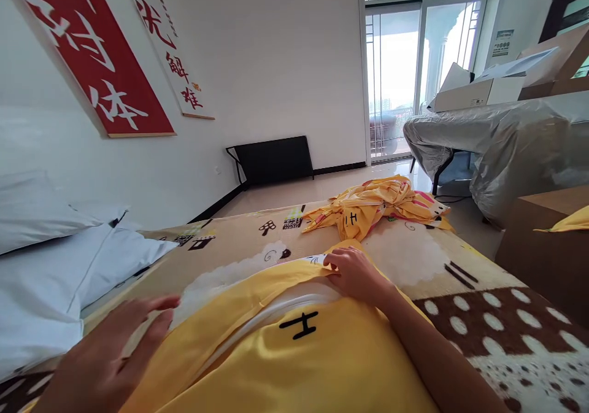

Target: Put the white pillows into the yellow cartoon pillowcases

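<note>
A yellow pillowcase (pixel 331 351) with a black letter H lies in front of me, its mouth partly open along a curved edge, with something white (pixel 299 296) showing inside. My right hand (pixel 350 272) is closed on the far right part of that edge, fingers bent over the fabric. At the lower left, my left hand (pixel 115 351) hovers over the near left side of the yellow cloth, thumb and fingers apart, holding nothing. A crumpled yellow cloth (pixel 377 207) with pink patterns lies farther off on the patterned blanket (pixel 243 235).
White pillows (pixel 92 259) are piled at the left. Cardboard boxes (pixel 488 91) rest on plastic-wrapped furniture (pixel 529 137) at the right, with a brown box (pixel 543 247) nearer. A black folded table (pixel 276 160) leans on the far wall beside a glass door (pixel 396 81).
</note>
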Motion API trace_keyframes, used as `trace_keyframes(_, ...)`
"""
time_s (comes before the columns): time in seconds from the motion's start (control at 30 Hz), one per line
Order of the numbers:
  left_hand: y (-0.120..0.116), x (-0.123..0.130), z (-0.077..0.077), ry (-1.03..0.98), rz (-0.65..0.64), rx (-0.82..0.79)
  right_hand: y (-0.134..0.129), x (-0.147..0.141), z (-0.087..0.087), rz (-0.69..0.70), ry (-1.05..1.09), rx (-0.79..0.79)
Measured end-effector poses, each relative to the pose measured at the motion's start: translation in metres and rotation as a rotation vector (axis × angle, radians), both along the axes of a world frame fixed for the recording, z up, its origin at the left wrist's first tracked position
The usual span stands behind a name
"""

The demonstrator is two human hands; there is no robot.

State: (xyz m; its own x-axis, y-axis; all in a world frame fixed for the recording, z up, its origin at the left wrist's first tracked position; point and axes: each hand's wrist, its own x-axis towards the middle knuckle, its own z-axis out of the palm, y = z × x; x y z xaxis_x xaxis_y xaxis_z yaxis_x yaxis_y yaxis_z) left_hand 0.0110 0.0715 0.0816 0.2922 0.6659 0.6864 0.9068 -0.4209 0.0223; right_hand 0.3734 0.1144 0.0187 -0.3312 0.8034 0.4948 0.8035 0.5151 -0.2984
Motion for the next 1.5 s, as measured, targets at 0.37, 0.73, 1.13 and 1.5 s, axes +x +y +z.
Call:
trace_keyframes(0.37,0.009,0.240,0.002,0.548,-1.218,0.483,0.000,-0.001,-0.003,0.047,-0.055,-0.023)
trace_keyframes(0.73,0.038,0.210,-0.110,0.081,-1.028,0.102,0.014,-0.005,-0.019,-0.026,-0.082,-0.147)
trace_keyframes(1.13,0.034,0.209,-0.106,-0.233,-0.760,-0.372,-0.005,-0.012,0.007,-0.527,-0.222,-0.161)
trace_keyframes(1.5,0.067,0.218,-0.106,-0.391,-0.652,-0.834,0.023,-0.001,-0.020,-0.257,0.400,-0.195)
